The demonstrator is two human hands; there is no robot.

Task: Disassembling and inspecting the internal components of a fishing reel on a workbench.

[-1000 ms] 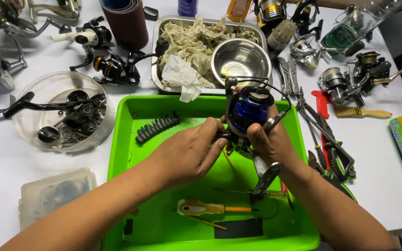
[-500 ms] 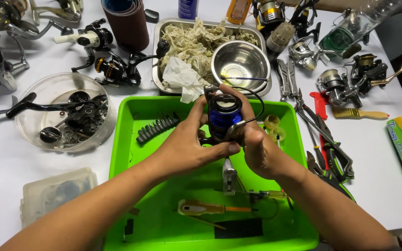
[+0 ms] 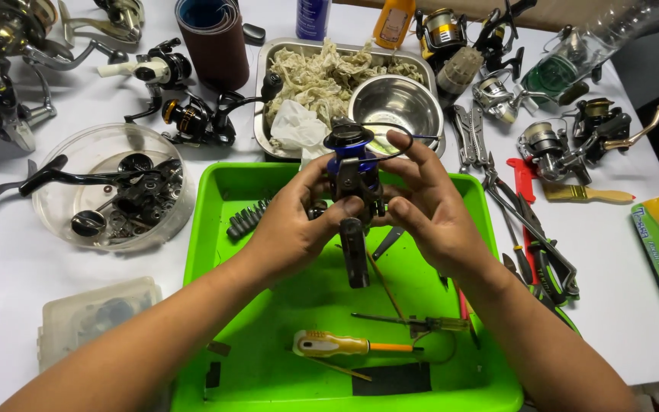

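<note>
A white table (image 3: 9, 252) carries everything, and near its front edge sits a bright green tray (image 3: 284, 366) with an orange-handled screwdriver (image 3: 333, 345) and a row of dark bits (image 3: 247, 221) lying on its floor. Behind the tray stands a metal pan (image 3: 265, 91) heaped with pale rags, a steel bowl (image 3: 397, 103) set in its right end; to the left, a clear round dish (image 3: 108, 187) holds black reel parts. Above the tray, the 2 hands hold a blue and black fishing reel (image 3: 351, 172) upright (its foot hangs down toward the tray floor). The left hand (image 3: 291, 229) is curled around the reel's body, thumb pressed on its front. The right hand (image 3: 432, 206) grips the other side, its forefinger hooked up over the thin bail wire.
</note>
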